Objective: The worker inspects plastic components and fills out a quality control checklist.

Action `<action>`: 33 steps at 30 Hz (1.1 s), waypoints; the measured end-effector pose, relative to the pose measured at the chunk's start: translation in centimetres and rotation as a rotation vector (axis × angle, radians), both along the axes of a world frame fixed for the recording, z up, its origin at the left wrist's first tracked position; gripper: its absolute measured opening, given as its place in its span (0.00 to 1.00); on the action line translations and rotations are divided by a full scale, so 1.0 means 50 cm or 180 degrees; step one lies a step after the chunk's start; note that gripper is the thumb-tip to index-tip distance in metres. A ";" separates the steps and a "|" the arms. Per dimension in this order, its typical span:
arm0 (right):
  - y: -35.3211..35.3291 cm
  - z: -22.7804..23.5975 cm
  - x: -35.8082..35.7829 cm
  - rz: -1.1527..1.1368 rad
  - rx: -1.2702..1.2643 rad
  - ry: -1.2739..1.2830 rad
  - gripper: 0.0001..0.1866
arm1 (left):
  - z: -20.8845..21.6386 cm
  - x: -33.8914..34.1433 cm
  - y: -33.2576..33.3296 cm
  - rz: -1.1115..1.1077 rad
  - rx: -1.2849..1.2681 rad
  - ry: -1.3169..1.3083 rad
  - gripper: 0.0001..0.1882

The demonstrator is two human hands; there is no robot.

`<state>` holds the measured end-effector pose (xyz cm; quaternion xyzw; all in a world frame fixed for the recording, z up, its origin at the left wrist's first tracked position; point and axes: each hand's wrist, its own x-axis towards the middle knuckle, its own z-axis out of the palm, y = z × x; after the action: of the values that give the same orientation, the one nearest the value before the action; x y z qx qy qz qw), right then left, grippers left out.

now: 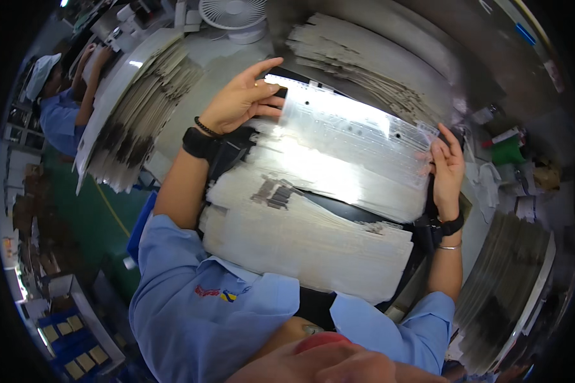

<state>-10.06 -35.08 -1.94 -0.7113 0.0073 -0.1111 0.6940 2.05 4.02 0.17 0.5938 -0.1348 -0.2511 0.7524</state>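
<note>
gripping clear sheet, both hands

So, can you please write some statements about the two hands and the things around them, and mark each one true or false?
1. Both hands hold one clear plastic sheet. True: the left hand grips its left end and the right hand its right end.
2. The left wrist is bare. False: it wears a black band.
3. A white fan stands at the far side of the table. True.
4. No other sheets lie under the held sheet. False: a pile of sheets lies there.
</note>
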 end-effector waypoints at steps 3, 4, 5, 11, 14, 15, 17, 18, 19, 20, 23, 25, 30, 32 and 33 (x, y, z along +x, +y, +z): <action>0.005 -0.002 0.005 -0.0080 -0.0076 -0.0009 0.21 | -0.003 -0.009 -0.002 -0.0057 -0.0027 -0.0126 0.31; 0.004 -0.004 0.007 -0.0051 -0.0049 0.0003 0.21 | -0.003 -0.010 -0.002 -0.0028 0.0000 -0.0115 0.31; 0.002 -0.007 0.009 -0.0106 -0.0094 0.0030 0.21 | -0.003 -0.011 -0.002 -0.0042 0.0003 -0.0122 0.31; -0.002 -0.009 0.009 -0.0187 -0.0145 0.0027 0.22 | -0.004 -0.009 0.000 -0.0187 -0.0119 -0.0089 0.35; -0.014 -0.017 0.011 -0.0240 -0.0200 0.0044 0.22 | 0.004 -0.014 -0.004 0.0005 0.0003 -0.0121 0.38; -0.014 -0.016 0.009 -0.0230 -0.0188 0.0017 0.22 | 0.005 -0.014 -0.004 0.0015 0.0014 -0.0148 0.38; -0.012 -0.010 0.008 -0.0265 -0.0226 0.0067 0.22 | 0.005 -0.014 -0.003 0.0023 -0.0045 -0.0190 0.40; -0.014 -0.011 0.008 -0.0287 -0.0210 0.0086 0.22 | 0.011 -0.017 -0.007 0.0075 -0.0043 -0.0192 0.41; -0.013 -0.011 0.008 -0.0292 -0.0207 0.0071 0.22 | 0.015 -0.020 -0.008 0.0070 -0.0040 -0.0207 0.41; -0.012 -0.011 0.009 -0.0294 -0.0161 0.0067 0.22 | 0.018 -0.021 -0.008 0.0085 -0.0047 -0.0207 0.41; -0.017 -0.010 0.009 -0.0220 -0.0066 0.0010 0.21 | 0.021 -0.026 -0.010 0.0107 -0.0088 -0.0230 0.42; -0.022 -0.010 0.007 -0.0146 -0.0015 -0.0032 0.21 | 0.023 -0.026 -0.009 0.0111 -0.0122 -0.0242 0.42; -0.032 -0.015 0.008 -0.0034 0.0071 -0.0064 0.21 | 0.022 -0.028 -0.008 0.0110 0.0014 -0.0381 0.42; -0.030 -0.010 0.008 -0.0052 0.0010 -0.0073 0.21 | 0.023 -0.027 -0.009 0.0101 0.0055 -0.0390 0.42; -0.029 -0.009 0.009 -0.0036 -0.0031 -0.0083 0.21 | 0.023 -0.027 -0.009 0.0125 0.0118 -0.0400 0.41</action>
<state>-9.61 -36.53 -2.41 -0.7132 0.0016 -0.1243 0.6899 0.70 3.58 1.33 0.6247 -0.1655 -0.2010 0.7362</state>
